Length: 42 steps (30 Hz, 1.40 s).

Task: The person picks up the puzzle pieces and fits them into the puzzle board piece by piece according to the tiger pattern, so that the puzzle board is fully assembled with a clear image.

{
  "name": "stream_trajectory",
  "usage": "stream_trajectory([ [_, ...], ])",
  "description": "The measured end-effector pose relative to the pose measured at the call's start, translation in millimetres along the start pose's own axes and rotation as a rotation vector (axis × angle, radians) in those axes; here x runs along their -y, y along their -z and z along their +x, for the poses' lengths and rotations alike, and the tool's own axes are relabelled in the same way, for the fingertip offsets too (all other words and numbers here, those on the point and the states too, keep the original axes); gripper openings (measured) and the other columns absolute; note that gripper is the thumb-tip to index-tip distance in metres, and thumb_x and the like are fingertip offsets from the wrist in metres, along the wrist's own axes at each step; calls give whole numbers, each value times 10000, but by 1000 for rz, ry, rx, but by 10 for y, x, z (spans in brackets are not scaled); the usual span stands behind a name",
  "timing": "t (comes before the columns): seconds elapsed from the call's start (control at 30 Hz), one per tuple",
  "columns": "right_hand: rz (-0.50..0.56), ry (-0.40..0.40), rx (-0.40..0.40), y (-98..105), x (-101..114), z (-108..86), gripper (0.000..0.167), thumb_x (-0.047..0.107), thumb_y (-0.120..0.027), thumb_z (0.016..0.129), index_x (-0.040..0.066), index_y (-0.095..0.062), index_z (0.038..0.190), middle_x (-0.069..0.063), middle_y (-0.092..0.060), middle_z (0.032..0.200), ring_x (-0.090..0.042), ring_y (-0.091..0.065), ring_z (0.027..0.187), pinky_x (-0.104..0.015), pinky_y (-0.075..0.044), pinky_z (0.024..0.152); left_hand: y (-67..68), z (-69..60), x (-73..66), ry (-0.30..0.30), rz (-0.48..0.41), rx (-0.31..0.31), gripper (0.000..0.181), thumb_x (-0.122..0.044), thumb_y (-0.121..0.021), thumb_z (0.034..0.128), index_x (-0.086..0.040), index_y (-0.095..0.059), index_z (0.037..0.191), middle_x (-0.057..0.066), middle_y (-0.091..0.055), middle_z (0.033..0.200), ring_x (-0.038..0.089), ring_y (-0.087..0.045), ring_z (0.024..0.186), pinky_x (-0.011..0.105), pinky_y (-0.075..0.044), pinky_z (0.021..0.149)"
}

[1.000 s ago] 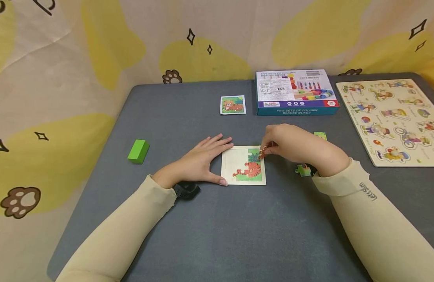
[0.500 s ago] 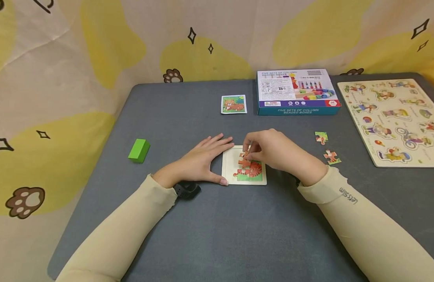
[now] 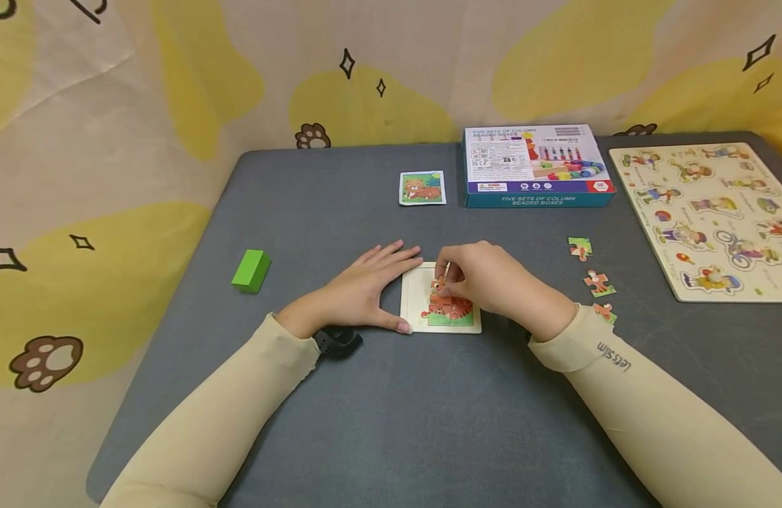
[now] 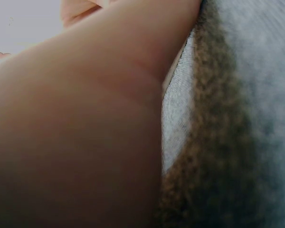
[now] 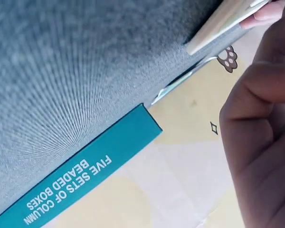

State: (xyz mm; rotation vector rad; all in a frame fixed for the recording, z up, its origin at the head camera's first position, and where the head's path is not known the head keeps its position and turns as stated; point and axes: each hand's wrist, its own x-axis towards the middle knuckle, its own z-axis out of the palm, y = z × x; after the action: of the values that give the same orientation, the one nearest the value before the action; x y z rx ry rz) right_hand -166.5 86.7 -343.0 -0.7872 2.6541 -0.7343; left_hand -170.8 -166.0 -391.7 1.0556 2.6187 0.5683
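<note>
A pale square puzzle tray (image 3: 414, 291) lies on the grey table, with joined tiger puzzle pieces (image 3: 451, 310) filling its right part. My left hand (image 3: 372, 289) is spread flat at the tray's left side, thumb at the near edge and fingertips by the far corner. Over the tray, my right hand (image 3: 486, 282) pinches a tiger puzzle piece (image 3: 438, 285) against the upper left of the joined ones; its fingers partly hide the piece. In the right wrist view the curled fingers (image 5: 256, 114) show, but the piece does not. Skin fills most of the left wrist view.
Loose puzzle pieces (image 3: 598, 283) lie right of the tray, one partly behind the right sleeve. A tiger picture card (image 3: 422, 188) and a beaded-boxes carton (image 3: 537, 169) are at the back. A figure board (image 3: 708, 219) lies far right, a green block (image 3: 251, 271) at left.
My right hand has moved left from the tray's right edge with the puzzle piece, then settled slightly lower against the joined pieces. Loose pieces came into view behind it. The left hand stays put.
</note>
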Motion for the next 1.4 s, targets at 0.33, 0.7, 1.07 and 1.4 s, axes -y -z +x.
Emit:
stream_trajectory([
  [0.33, -184, -3, 14, -49, 33, 3, 225, 165, -842, 914, 115, -815, 1132, -35, -687, 1020, -237, -637, 895, -442, -562, 812, 8, -8, 9, 2, -1, 4, 1099, -651, -805, 833, -176, -282, 1674, -50, -173, 1740, 166, -8, 1607, 452, 6, 1280],
  [0.7, -222, -1, 35, -53, 13, -17, 205, 189, -844, 912, 147, -804, 1109, 3, -621, 864, -200, -574, 776, -365, -494, 672, 4, 9, 2, 4, -1, 16, 1100, -646, -808, 832, -168, -283, 1673, -33, -174, 1741, 171, -11, 1608, 454, 9, 1280],
  [1.07, -190, -67, 54, 335, -117, -95, 317, 272, -818, 940, 115, -783, 1213, -20, -688, 873, -216, -593, 762, -379, -496, 651, -3, 3, 4, -3, 9, -4, 1113, -641, -821, 821, -170, -282, 1674, -34, -182, 1740, 174, -24, 1608, 456, -2, 1281],
  [1.4, -337, -235, 102, 707, -554, -237, 493, 270, -851, 906, 11, -685, 1291, -240, -619, 1154, -400, -625, 957, -600, -546, 840, -6, -11, -2, -7, 6, -4, 1109, -620, -829, 826, -172, -275, 1676, -43, -176, 1741, 170, -15, 1608, 442, -2, 1280],
])
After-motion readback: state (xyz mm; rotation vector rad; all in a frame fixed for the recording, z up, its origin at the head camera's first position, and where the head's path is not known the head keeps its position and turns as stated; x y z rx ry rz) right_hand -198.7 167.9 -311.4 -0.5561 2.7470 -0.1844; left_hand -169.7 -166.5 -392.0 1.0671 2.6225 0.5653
